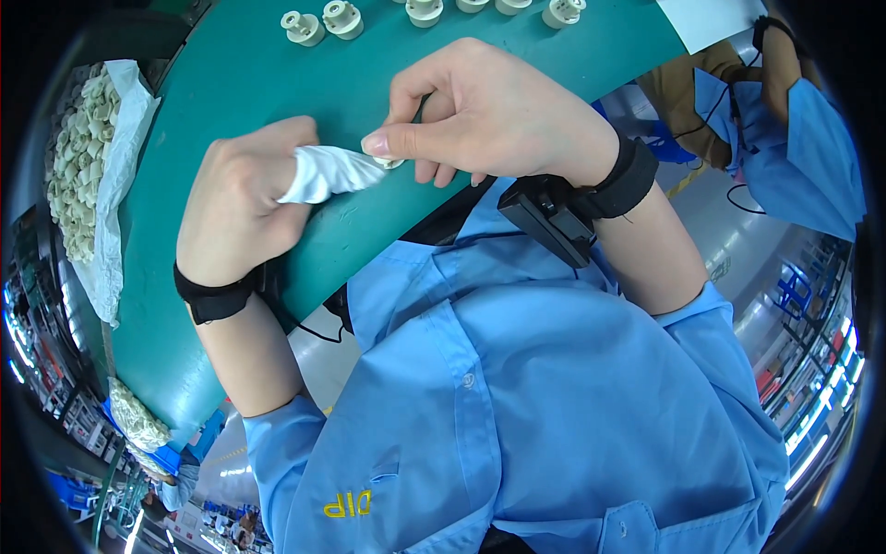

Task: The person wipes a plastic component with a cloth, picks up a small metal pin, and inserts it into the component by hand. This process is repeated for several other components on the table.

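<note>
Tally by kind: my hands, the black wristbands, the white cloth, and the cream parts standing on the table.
Left hand, right hand: 2
Wristbands: 2
Cloth: 1
Standing parts: 6, not counting a sliver at the top edge
Total: 11, sliver excluded

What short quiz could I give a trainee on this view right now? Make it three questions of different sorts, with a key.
1. True or false: the bare left hand lies flat and empty.
2. Which side of the left hand is the open white bag of small off-white parts on? (a) its right (b) its left
3. Fill the gap: the off-white cylindrical fittings rest on a smooth ___ tabletop.

Key:
1. False; it is curled, with crumpled white cloth-like material coming out of its grip.
2. b
3. green
</note>
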`<state>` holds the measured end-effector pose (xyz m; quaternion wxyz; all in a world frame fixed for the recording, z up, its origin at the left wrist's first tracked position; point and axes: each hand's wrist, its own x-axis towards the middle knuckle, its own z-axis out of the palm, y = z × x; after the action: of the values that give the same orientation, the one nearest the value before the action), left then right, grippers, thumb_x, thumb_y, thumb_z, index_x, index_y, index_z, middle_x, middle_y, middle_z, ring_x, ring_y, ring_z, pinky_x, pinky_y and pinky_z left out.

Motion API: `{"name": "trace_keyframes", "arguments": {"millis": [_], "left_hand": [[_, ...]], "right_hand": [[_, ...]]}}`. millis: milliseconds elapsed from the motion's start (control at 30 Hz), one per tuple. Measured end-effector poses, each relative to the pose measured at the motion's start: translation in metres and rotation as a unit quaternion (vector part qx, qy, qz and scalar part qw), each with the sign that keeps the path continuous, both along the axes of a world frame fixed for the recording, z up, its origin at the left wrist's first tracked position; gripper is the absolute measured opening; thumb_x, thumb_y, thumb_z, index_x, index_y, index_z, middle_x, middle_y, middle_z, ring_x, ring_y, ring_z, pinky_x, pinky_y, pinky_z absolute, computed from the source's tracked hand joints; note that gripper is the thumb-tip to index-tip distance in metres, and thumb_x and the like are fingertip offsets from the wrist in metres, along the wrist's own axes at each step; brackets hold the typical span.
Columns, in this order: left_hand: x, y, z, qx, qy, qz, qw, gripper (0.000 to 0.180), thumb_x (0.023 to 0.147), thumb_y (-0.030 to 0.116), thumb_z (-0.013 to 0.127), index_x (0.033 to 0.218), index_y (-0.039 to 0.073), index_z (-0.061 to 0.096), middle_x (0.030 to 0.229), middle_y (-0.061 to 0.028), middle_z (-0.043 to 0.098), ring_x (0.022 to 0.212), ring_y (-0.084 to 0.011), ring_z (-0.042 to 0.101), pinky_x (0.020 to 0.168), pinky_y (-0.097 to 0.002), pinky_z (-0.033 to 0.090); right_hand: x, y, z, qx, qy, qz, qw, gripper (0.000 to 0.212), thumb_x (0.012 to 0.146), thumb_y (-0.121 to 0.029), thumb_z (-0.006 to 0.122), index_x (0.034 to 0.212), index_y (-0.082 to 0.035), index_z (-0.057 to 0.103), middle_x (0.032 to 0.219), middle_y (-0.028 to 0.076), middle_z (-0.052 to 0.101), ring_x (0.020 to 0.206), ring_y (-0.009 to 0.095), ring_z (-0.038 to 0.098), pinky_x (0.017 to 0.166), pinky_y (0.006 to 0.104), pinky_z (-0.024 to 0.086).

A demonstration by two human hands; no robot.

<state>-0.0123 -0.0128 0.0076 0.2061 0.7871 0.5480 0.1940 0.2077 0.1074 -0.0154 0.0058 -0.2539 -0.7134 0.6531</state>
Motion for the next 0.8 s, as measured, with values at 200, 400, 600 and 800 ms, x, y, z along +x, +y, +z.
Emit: {"name": "trace_keyframes", "arguments": {"millis": [200,400,600,800], "left_hand": [[-0.002,0.001,0.006,0.011,0.012,-0.011,1.000,0.012,0.063,-0.003,0.066,0.073,0.001,0.063,0.071,-0.0096,0.055,0.058,-0.0317,0.058,0.048,-0.0408,0.042],[0.002,0.000,-0.003,0.020,-0.020,-0.015,0.999,0.013,0.061,-0.001,0.067,0.073,0.003,0.063,0.071,-0.0080,0.056,0.056,-0.0291,0.058,0.047,-0.0378,0.042],[-0.017,-0.001,0.002,0.045,0.026,0.023,0.998,0.016,0.059,0.000,0.068,0.072,0.004,0.063,0.071,-0.0069,0.056,0.054,-0.0274,0.057,0.047,-0.0374,0.042],[0.002,0.002,-0.001,0.026,-0.034,-0.042,0.998,0.014,0.059,-0.001,0.068,0.070,0.004,0.060,0.071,-0.0067,0.056,0.054,-0.0275,0.056,0.046,-0.0377,0.040]], "right_hand": [[0.001,0.001,0.000,-0.006,0.000,-0.004,1.000,0.030,0.096,-0.032,0.073,0.095,-0.002,0.074,0.072,0.008,0.071,0.063,0.013,0.070,0.052,0.0244,0.053],[0.000,0.000,0.002,-0.010,-0.007,0.005,1.000,0.029,0.096,-0.031,0.073,0.095,-0.002,0.075,0.071,0.008,0.071,0.063,0.013,0.070,0.052,0.0247,0.054],[-0.001,0.002,0.003,-0.011,-0.012,0.010,1.000,0.028,0.096,-0.029,0.073,0.097,-0.002,0.075,0.071,0.008,0.071,0.063,0.013,0.070,0.053,0.0244,0.054],[-0.001,0.003,0.001,-0.017,-0.006,0.014,1.000,0.028,0.096,-0.029,0.073,0.102,-0.002,0.075,0.072,0.008,0.071,0.062,0.012,0.069,0.052,0.0239,0.053]]}}
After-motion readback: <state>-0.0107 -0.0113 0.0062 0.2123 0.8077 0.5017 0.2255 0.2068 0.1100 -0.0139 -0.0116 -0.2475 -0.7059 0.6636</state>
